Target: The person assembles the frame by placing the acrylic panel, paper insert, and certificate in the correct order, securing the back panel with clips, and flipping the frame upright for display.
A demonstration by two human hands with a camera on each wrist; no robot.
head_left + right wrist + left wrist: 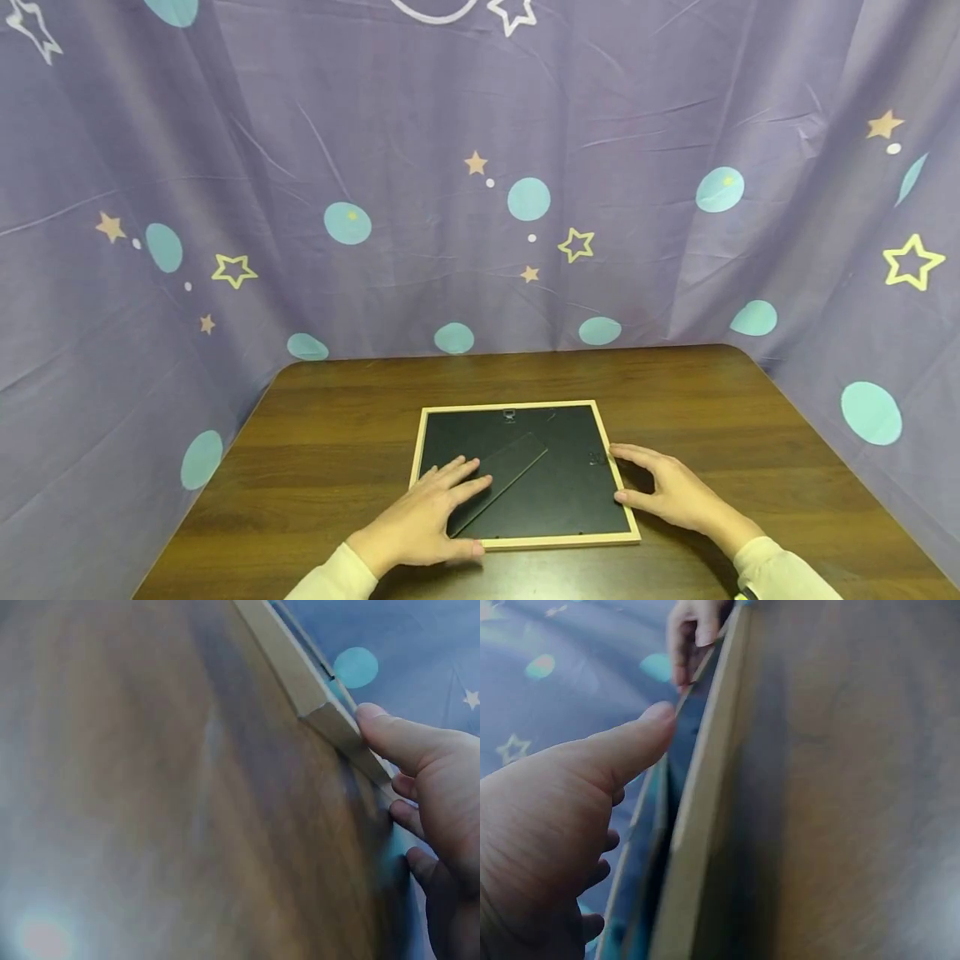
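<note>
A picture frame (pixel 551 540) with a pale wooden border lies face down on the table, its black backing board (pixel 570 483) upward. A flat stand leg (pixel 504 471) runs diagonally over the board. Spread across the front left corner is my left hand (pixel 420 521), its fingers over the backing and its thumb by the front border; it hides that corner. My right hand (pixel 675 493) is at the right border, with thumb and fingertips against the outer side. In the right wrist view, the thumb (pixel 397 739) touches the border near a corner.
The brown wooden table (pixel 337 433) extends around the frame, with rounded far corners. A purple curtain (pixel 420 275) with stars and blue spots hangs behind the table and along both sides. Small metal hangers (pixel 509 414) sit on the backing near its edges.
</note>
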